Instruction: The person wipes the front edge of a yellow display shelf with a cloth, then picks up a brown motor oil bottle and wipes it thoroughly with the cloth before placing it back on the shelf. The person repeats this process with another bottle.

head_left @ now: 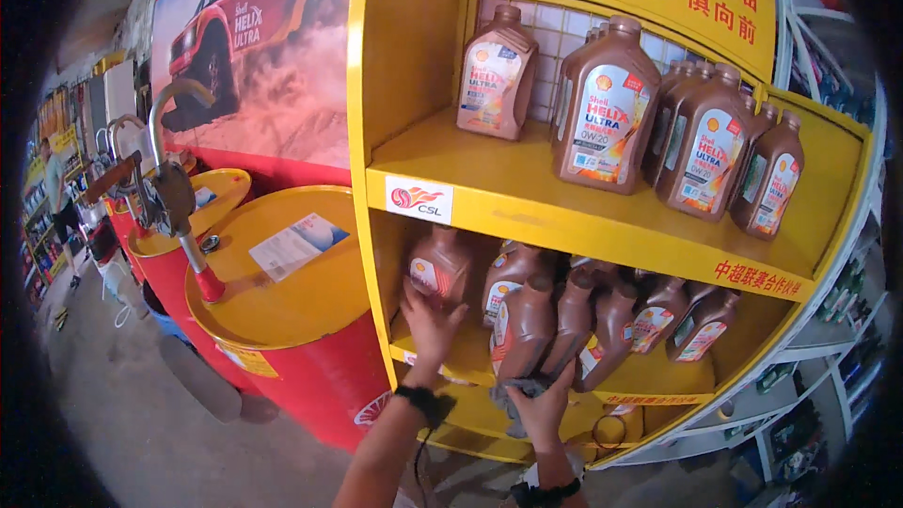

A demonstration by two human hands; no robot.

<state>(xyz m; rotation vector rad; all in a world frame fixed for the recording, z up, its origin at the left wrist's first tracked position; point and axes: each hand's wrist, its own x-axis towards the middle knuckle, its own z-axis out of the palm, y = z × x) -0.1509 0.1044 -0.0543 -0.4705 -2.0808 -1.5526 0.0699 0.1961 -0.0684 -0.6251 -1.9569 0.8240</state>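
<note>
On the lower shelf of a yellow display rack, my left hand [431, 327] grips a brown plastic motor oil bottle [440, 268] low down, fingers on its left side and thumb toward its right. My right hand [546, 411] pinches a crumpled grey cloth [515, 403] at that shelf's front edge. Just above the cloth stands another brown oil bottle [522, 329], foremost of a group; whether the cloth touches it I cannot tell. More brown bottles [656, 315] fill the lower shelf to the right. Both my wrists wear black bands.
The upper yellow shelf [564, 212] carries several brown oil bottles [607, 103] above my hands. Left of the rack stand red drums with yellow lids [282, 306], one fitted with a metal hand pump [174, 198]. Farther left, a person [58, 193] stands in the aisle.
</note>
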